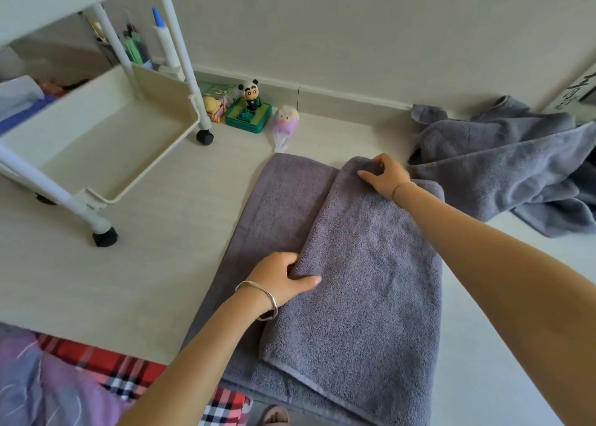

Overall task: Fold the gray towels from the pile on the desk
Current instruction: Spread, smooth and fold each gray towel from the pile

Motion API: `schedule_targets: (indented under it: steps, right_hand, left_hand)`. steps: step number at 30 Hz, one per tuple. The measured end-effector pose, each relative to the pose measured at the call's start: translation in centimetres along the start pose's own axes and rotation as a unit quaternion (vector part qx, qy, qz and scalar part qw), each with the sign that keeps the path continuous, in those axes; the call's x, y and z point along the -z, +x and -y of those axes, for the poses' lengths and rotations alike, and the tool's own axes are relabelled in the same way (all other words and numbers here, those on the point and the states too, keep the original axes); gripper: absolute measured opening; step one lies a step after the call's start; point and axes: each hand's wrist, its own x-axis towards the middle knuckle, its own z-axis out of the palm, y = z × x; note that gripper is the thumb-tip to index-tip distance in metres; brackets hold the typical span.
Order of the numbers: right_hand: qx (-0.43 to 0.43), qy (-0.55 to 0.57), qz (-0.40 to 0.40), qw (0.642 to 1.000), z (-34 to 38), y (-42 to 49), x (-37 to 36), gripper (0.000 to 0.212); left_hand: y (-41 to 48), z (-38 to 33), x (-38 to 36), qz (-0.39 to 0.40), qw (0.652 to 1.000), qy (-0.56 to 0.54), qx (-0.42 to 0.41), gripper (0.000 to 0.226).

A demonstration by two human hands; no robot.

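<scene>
A gray towel (364, 264) lies spread on the pale desk (135, 264), its right part folded over to the left so a lower layer shows along the left side. My left hand (283, 277) grips the folded edge near the middle, thumb on top and fingers tucked under. At the far end my right hand (383, 175) pinches the folded layer's far corner. A heap of more gray towels (506, 164) sits rumpled at the back right, touching the wall.
A white rolling cart (96, 128) with a tray stands on the desk at the left, its black casters near the towel. Small toy figures (250, 109) line the back wall. Plaid and purple fabric (96, 383) lies below the desk's front edge.
</scene>
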Motion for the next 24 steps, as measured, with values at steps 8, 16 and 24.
schedule_targets:
  steps: [8, 16, 24]
  right_hand:
    - [-0.029, -0.078, 0.009, 0.996, -0.1, 0.1, 0.4, 0.049]
    - [0.045, 0.061, -0.026, 0.997, -0.4, -1.1, 0.5, 0.021]
    - [0.115, 0.205, -0.206, 0.95, 1.3, -5.2, 2.4, 0.032]
  left_hand:
    - [0.1, 0.1, -0.2, -0.018, 1.0, -0.007, 0.005, 0.033]
    - [0.0, -0.1, -0.1, 0.001, 0.999, -0.025, 0.022, 0.036]
    - [-2.7, -3.0, 0.2, 0.091, 0.987, -0.133, -0.023, 0.034]
